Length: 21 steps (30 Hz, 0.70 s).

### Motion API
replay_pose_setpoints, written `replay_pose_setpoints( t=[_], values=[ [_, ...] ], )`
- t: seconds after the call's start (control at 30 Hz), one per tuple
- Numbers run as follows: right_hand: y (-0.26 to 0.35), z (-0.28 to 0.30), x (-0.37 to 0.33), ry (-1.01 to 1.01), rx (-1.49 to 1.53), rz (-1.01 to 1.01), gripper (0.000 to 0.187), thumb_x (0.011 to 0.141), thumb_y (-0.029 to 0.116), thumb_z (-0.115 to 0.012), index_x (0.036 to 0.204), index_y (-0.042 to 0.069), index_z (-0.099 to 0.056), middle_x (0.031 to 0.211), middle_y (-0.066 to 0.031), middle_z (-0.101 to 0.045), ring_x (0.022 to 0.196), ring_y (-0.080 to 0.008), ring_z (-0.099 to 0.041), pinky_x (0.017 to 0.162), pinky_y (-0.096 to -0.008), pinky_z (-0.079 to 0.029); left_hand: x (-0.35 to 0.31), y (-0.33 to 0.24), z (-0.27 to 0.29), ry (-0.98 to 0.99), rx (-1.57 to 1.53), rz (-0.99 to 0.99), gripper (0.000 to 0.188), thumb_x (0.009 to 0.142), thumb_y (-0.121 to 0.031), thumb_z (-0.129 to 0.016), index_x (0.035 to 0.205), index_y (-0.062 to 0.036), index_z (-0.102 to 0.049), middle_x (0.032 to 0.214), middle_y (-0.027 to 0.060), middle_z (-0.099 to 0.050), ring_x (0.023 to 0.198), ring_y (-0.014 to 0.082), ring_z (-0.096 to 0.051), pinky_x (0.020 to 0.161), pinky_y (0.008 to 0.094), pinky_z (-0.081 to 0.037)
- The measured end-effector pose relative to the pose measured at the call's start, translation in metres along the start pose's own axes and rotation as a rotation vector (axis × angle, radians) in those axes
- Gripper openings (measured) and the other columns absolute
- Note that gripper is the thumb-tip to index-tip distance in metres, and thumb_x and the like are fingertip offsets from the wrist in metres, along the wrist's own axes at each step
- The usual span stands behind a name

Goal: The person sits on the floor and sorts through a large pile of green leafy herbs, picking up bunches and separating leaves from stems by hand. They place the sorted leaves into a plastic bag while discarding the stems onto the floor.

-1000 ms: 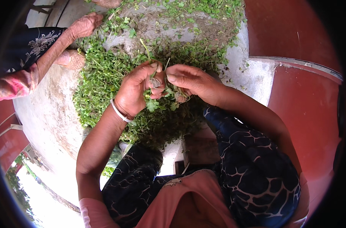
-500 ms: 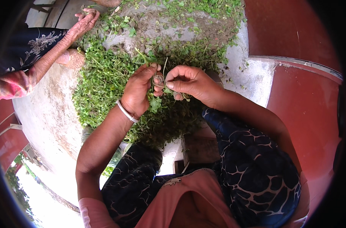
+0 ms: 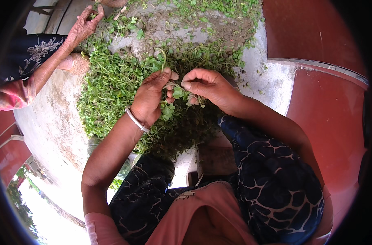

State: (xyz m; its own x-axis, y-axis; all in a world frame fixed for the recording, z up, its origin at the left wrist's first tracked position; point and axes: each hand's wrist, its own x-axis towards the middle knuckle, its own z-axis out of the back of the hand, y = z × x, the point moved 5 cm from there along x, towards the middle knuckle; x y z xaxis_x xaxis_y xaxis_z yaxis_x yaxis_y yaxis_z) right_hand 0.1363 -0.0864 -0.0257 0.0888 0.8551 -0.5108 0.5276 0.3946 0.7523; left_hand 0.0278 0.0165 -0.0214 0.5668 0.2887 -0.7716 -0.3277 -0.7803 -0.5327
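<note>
Over a spread of green leafy stems (image 3: pixel 112 81), my two hands are raised close together. My left hand (image 3: pixel 151 90), a white bangle (image 3: pixel 137 119) on its wrist, is closed on a leafy green sprig (image 3: pixel 168 111). A pale curved stem stands up past its thumb, and leaves hang below its fingers. Just to the right, my right hand (image 3: pixel 212 87) has thumb and forefinger pinched together; whatever is between them is too small to make out. Leafy bits show by its lower curled fingers. A small gap separates the hands' fingertips.
At the upper left another person's hand (image 3: pixel 84 26) reaches over the pile's edge, beside that person's foot (image 3: pixel 79 64). Loose soil (image 3: pixel 153 32) and scattered greens lie beyond. A red floor (image 3: pixel 324 122) is to the right; a brown wooden block (image 3: pixel 216 160) stands between my knees.
My right hand's fingertips have drawn slightly apart from my left hand, and the thin upright stem between them is gone. The other person's hand has moved slightly up and left.
</note>
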Motion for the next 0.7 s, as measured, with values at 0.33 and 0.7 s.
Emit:
replay_pose_setpoints(
  t=[0.33, 0.7],
  values=[
    [-0.026, 0.001, -0.016, 0.19, -0.025, -0.247, 0.017, 0.093, 0.018, -0.052, 0.098, 0.003, -0.056, 0.086, -0.0038, -0.059, 0.072, -0.0098, -0.056, 0.063, -0.024, -0.046, 0.002, -0.021, 0.013, -0.034, -0.028, -0.194, 0.027, 0.091, -0.037, -0.052, 0.083, -0.0113, -0.054, 0.082, 0.0027, -0.059, 0.084, 0.0171, -0.053, 0.074, 0.0327, -0.04],
    [0.023, 0.049, -0.02, -0.228, -1.386, 0.506, 0.013, 0.08, 0.013, -0.061, 0.091, 0.008, -0.056, 0.083, -0.0093, -0.057, 0.077, -0.0288, -0.057, 0.067, -0.0367, -0.046, -0.011, -0.038, 0.032, 0.148, -0.132, -0.191, 0.027, 0.094, -0.031, -0.047, 0.082, -0.0071, -0.052, 0.056, 0.0007, -0.048, 0.067, 0.0212, -0.063, 0.073, 0.0417, -0.053]
  ],
)
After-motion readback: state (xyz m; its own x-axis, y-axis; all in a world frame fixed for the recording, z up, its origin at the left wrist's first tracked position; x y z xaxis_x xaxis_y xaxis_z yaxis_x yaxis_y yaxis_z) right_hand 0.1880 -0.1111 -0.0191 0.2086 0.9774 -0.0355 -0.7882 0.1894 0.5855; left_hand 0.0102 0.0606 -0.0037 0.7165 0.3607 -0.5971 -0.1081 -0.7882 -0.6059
